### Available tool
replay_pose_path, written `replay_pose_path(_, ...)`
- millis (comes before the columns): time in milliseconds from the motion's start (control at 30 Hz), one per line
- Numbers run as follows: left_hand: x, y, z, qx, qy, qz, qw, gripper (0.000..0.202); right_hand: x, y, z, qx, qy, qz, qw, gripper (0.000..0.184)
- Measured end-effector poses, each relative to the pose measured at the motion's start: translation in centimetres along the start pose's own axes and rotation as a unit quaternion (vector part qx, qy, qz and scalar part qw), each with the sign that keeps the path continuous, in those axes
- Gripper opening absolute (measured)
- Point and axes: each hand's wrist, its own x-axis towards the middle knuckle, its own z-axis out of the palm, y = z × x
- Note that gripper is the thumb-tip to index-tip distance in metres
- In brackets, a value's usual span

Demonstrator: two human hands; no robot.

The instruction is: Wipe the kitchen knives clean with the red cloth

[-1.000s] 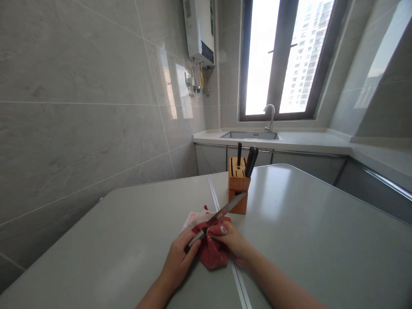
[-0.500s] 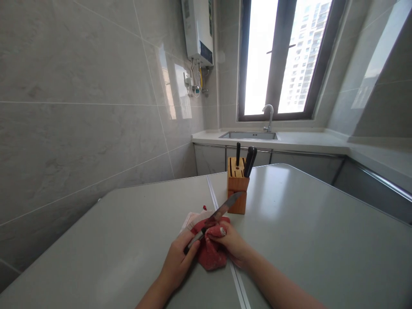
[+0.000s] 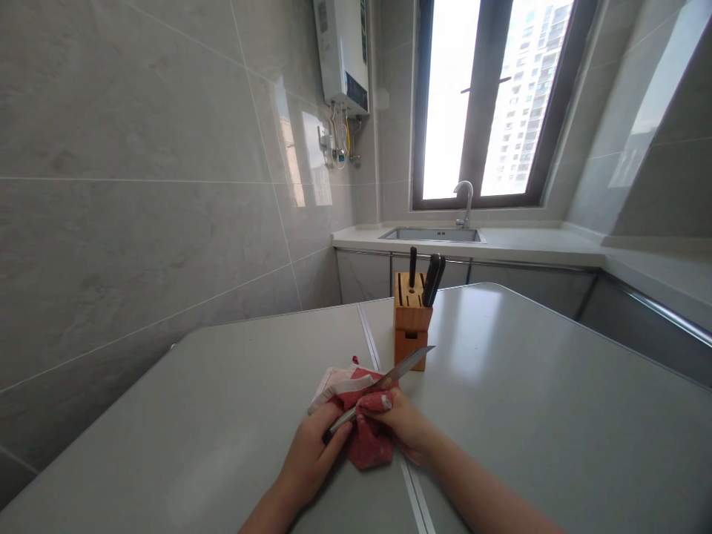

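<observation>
My left hand [image 3: 310, 445] grips the handle of a kitchen knife [image 3: 409, 363], whose blade slants up and to the right. My right hand [image 3: 409, 426] is closed on a red and white cloth [image 3: 371, 449], which is bunched around the lower blade and hangs below it. Part of the cloth also lies behind my left fingers. Just beyond the blade tip stands a wooden knife block [image 3: 412, 319] with several black-handled utensils [image 3: 432, 280] in its slots. The tip overlaps the front of the block in view; I cannot tell whether they touch.
The pale table [image 3: 222, 400] has a white strip [image 3: 411, 489] running along its seam. A small red item [image 3: 355, 360] lies behind the cloth. Farther back are a counter with a sink [image 3: 434, 234], a faucet [image 3: 466, 200] and a wall-mounted water heater [image 3: 342, 55].
The knife has shifted right and slightly down, its tip now lower across the block. My left hand has moved slightly right, and more of the cloth's white edge shows.
</observation>
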Motion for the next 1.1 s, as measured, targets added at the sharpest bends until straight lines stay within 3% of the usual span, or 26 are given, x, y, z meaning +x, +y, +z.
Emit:
replay_pose_path(433, 0.30, 0.56, -0.19, -0.004, 0.017, 0.016, 1.000, 0.033, -0.30, -0.62, 0.17, -0.013, 0.005, 0.006, 1.000, 0.028)
replay_pose_path(1100, 0.18, -0.12, -0.19, 0.013, 0.059, -0.019, 0.998, 0.034, -0.01, -0.37, 0.00, 0.003, 0.026, 0.001, 1.000, 0.032)
